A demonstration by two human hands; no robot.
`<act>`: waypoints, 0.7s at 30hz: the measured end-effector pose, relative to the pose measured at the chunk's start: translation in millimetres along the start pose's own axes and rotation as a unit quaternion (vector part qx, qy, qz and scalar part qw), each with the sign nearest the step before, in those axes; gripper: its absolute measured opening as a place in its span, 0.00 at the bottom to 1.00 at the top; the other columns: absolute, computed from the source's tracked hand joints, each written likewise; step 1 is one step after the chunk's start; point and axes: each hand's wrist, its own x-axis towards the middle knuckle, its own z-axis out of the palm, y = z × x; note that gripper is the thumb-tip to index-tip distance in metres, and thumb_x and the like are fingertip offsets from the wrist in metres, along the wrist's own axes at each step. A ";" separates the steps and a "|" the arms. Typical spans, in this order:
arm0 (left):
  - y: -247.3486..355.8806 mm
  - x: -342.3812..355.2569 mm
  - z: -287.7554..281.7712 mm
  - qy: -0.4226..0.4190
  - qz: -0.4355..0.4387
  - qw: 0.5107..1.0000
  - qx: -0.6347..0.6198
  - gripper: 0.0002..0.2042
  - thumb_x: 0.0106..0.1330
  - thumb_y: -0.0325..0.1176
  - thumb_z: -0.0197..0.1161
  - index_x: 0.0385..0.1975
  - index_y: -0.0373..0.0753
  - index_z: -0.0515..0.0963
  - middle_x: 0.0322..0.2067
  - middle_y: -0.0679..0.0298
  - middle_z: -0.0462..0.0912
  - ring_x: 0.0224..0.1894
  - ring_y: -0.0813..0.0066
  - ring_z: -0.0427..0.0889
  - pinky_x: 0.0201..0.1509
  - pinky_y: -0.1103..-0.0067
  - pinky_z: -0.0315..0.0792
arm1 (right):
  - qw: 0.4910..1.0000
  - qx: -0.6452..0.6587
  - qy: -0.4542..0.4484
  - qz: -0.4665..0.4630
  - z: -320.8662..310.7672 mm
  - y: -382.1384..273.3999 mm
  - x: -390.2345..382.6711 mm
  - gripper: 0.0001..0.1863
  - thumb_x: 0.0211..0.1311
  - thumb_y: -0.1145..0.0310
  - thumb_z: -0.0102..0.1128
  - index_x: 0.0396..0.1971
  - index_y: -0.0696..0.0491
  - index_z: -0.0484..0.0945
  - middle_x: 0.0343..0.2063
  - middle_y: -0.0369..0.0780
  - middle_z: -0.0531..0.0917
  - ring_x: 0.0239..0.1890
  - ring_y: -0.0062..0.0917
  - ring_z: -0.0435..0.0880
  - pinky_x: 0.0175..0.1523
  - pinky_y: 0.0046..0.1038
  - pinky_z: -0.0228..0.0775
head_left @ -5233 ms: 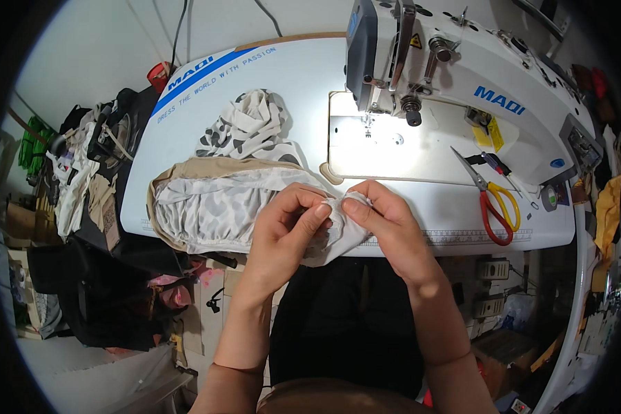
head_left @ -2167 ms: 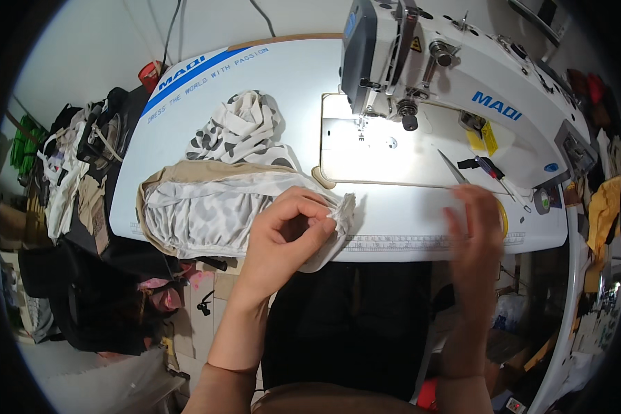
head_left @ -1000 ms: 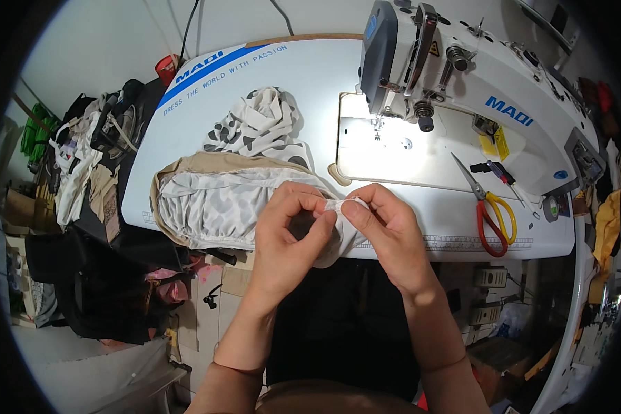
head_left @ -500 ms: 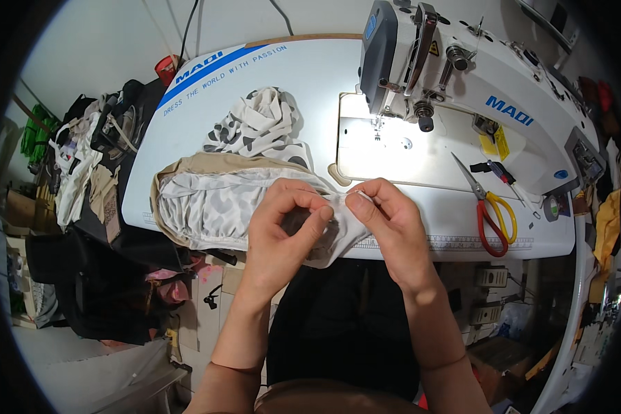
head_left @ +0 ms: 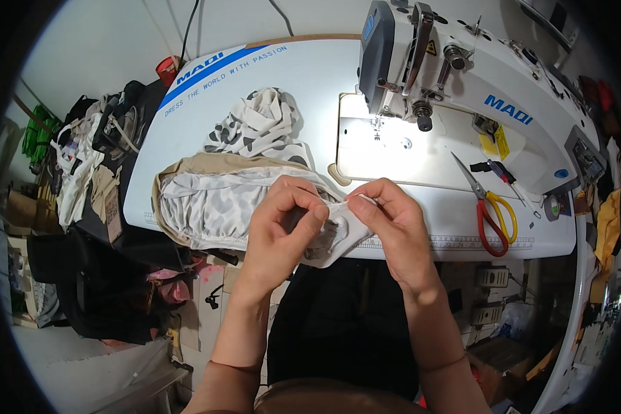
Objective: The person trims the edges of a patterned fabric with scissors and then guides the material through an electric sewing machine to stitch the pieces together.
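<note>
Both hands pinch the edge of a white fabric piece with grey spots (head_left: 214,200), which lies gathered along the front of the table and has a beige band round its far side. My left hand (head_left: 283,224) is closed, thumb against fingertips, on the cloth's edge. Just to its right, my right hand (head_left: 390,221) grips the same edge between thumb and forefinger. A short stretch of fabric spans the two pinches, and a loose fold hangs below them over the table's front edge. Behind lies a crumpled white cloth with dark spots (head_left: 259,124).
A sewing machine (head_left: 462,76) stands at the back right, its lamp lighting the metal plate (head_left: 366,152). Scissors with red and yellow handles (head_left: 486,207) lie at the right, beside a small dark tool (head_left: 504,172). Piled clothes (head_left: 83,159) and a black cloth (head_left: 96,283) are at the left.
The fabric edge between my fingers has lifted and stretched a little, and the fold beneath has shifted open. Both hands keep nearly the same place.
</note>
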 end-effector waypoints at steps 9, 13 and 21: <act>-0.6 -2.4 14.7 0.057 0.066 0.993 0.081 0.04 0.62 0.21 0.70 0.34 0.34 0.83 0.38 0.63 0.77 0.39 0.75 0.77 0.42 0.82 0.71 | 0.990 -0.098 0.012 -0.103 5.3 -3.1 -5.8 0.08 0.70 0.68 0.64 0.40 0.57 0.79 0.33 0.34 0.81 0.34 0.17 0.74 0.41 0.21 0.68; -2.0 -2.3 16.1 0.055 0.086 0.987 0.124 0.04 0.61 0.20 0.70 0.33 0.34 0.82 0.38 0.64 0.77 0.39 0.77 0.77 0.41 0.82 0.71 | 0.920 -0.274 0.069 -0.272 8.2 4.5 2.6 0.06 0.65 0.72 0.67 0.34 0.58 0.79 0.29 0.35 0.77 0.33 0.21 0.76 0.41 0.24 0.69; -2.4 -0.7 6.8 0.012 -0.003 1.000 -0.002 0.04 0.60 0.18 0.68 0.31 0.34 0.81 0.40 0.65 0.77 0.40 0.79 0.76 0.44 0.83 0.70 | 0.999 -0.038 -0.012 -0.014 0.6 -5.7 -2.8 0.07 0.69 0.69 0.64 0.36 0.57 0.80 0.32 0.33 0.82 0.34 0.15 0.75 0.40 0.22 0.70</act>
